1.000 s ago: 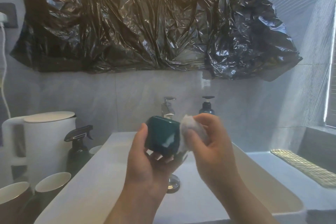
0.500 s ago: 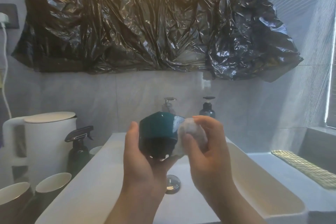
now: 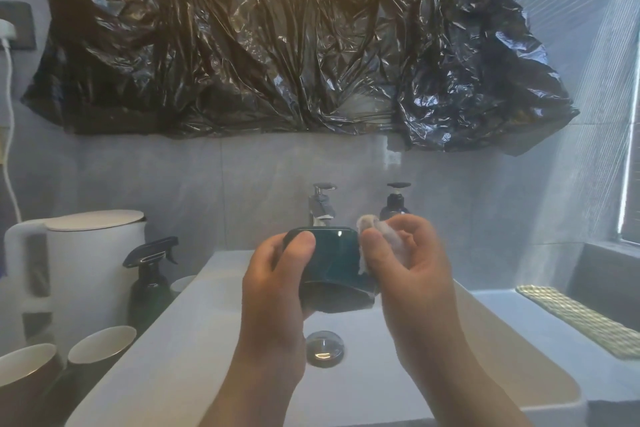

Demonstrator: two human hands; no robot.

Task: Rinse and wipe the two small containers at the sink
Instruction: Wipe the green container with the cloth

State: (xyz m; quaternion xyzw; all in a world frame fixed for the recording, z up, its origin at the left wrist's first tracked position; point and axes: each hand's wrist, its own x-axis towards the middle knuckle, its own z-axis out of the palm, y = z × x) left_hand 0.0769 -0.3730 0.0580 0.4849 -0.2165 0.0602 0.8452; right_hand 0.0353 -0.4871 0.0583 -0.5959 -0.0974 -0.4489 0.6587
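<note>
Head view: left hand [image 3: 277, 274] grips the teal container [image 3: 332, 263], now tipped mouth-down; right hand [image 3: 412, 270] pinches a tissue wad [image 3: 384, 236] against its side, wiping the outside.

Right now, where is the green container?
Centre of the head view: the left hand holds the green container over the sink, with the right hand pressing a tissue against its right side.

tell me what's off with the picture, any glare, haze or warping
Head view: hazy and soft, with pale streaks by the bright window edge on the right; glints across the crumpled black plastic; a warm cast at top; one small highlight on the teal container.
</note>
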